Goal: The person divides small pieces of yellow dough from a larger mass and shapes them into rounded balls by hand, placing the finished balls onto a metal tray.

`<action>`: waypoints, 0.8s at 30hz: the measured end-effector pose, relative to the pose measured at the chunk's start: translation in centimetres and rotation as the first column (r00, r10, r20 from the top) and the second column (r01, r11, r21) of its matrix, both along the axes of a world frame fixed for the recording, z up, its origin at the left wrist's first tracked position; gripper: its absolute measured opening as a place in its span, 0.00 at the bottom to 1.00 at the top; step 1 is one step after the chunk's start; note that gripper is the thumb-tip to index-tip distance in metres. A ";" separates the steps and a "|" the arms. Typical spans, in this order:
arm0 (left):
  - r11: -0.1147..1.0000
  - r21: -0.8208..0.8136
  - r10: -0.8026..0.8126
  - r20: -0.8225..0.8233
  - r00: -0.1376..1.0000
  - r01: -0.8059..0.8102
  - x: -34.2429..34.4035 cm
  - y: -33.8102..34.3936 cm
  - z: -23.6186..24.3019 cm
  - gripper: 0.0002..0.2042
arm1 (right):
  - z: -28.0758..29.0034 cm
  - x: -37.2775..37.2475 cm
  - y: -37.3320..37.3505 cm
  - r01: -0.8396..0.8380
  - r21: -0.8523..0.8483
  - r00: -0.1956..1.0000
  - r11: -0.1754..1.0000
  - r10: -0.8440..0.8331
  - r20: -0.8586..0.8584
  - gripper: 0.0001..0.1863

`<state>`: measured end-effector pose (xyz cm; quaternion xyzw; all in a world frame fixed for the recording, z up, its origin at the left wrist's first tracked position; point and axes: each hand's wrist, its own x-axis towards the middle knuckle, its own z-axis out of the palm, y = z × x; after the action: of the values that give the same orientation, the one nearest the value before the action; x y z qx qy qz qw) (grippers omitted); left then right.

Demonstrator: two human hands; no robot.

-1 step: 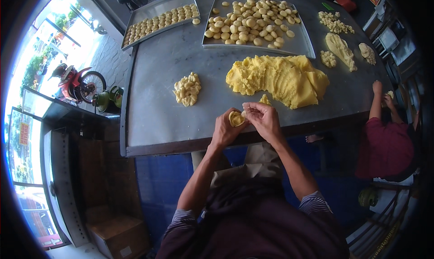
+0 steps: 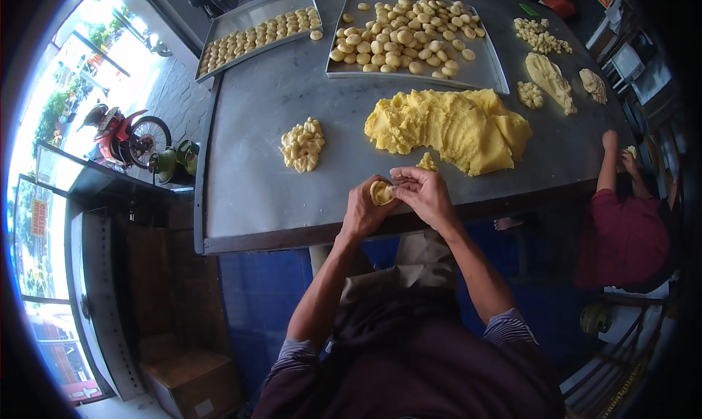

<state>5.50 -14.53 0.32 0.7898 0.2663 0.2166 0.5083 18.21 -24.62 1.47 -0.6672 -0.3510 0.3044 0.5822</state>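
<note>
My left hand [image 2: 363, 207] is closed round a small cup-shaped piece of dough [image 2: 381, 193] with yellow filling showing inside its pale rim. The thumb and fingers of my right hand [image 2: 428, 197] pinch that rim from the right. Both hands are at the table's near edge. Just beyond them lies a small yellow lump [image 2: 428, 162], and behind it a large mass of yellow, paste-like filling [image 2: 450, 130]. To the left, a heap of pale dough pieces [image 2: 302, 145] rests on the metal table [image 2: 252, 178].
A metal tray [image 2: 491, 61] with many round dough balls stands at the far middle. Another tray [image 2: 241, 23] holds rows of shaped pieces. At right lie a long dough piece [image 2: 552, 81] and small dough heaps [image 2: 542, 36]. A co-worker in a maroon top [image 2: 621, 236] handles something pale there.
My right fingers have shifted slightly left, closer onto the dough's rim. Everything else looks the same.
</note>
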 end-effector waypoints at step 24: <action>0.936 -0.352 0.058 0.178 0.982 0.008 -2.3 2.7 -2.7 0.12 | -2.0 5.9 5.1 0.148 0.016 0.356 0.989 -0.068 0.932 0.21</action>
<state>3.18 -11.81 -2.36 0.6594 0.2624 0.2446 0.6607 24.08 -19.51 -0.53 -0.7642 -0.5623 -0.1515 0.2772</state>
